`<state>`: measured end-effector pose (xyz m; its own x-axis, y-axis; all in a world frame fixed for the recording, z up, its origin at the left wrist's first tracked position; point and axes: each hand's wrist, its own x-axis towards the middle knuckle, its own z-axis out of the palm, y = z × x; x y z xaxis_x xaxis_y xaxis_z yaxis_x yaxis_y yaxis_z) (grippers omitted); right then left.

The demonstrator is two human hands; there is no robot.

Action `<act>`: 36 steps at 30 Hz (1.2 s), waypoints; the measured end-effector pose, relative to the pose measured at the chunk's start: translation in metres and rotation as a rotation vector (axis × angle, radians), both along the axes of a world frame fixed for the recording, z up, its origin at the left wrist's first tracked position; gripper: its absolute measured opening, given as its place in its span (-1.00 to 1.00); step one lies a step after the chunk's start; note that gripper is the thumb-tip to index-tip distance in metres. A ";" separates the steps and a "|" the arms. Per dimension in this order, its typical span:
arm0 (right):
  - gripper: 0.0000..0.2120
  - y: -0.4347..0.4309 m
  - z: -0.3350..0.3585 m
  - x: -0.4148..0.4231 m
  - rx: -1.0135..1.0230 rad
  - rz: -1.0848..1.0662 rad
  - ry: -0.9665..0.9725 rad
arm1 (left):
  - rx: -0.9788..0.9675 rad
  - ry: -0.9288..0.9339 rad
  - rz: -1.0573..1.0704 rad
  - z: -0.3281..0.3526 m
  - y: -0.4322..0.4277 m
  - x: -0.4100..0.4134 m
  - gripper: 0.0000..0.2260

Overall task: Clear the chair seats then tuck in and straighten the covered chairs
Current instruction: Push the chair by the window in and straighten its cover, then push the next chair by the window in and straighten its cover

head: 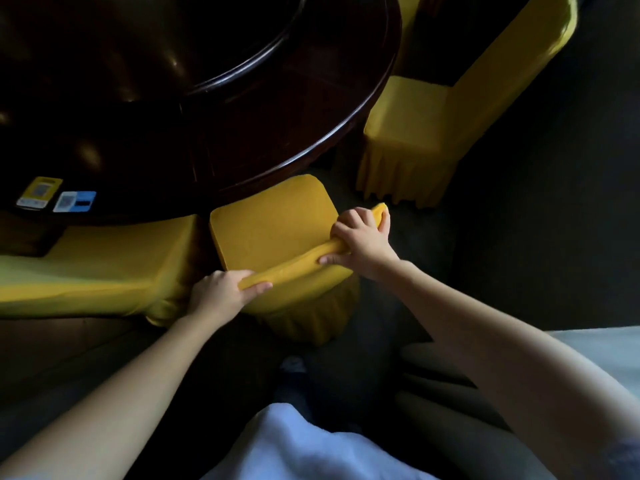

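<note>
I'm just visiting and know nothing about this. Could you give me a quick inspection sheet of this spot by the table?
Surface: dark glossy round table with a raised round centre.
Job's things: middle chair, yellow cover, seat bare, its far edge at the table rim; left chair and right chair, also yellow-covered.
Clutter: yellow card and blue card on the table.
Hands: left hand and right hand both grip the top of the middle chair's back.
Cables: nothing seen.
Surroundings: dark floor; white cloth at the bottom edge.
</note>
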<state>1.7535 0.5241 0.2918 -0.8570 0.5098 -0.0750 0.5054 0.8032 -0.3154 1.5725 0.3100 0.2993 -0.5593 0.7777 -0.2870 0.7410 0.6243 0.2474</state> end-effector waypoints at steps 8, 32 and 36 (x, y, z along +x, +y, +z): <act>-0.25 0.032 -0.003 -0.045 0.003 -0.020 -0.019 | -0.115 -0.114 0.038 0.005 0.030 -0.037 -0.35; -0.53 0.012 0.007 -0.029 -0.113 -0.230 0.105 | -0.193 -0.467 -0.368 0.010 0.101 -0.039 -0.40; -0.45 0.019 0.008 -0.004 -0.146 -0.329 0.061 | -0.063 -0.293 -0.544 0.016 0.140 -0.024 -0.42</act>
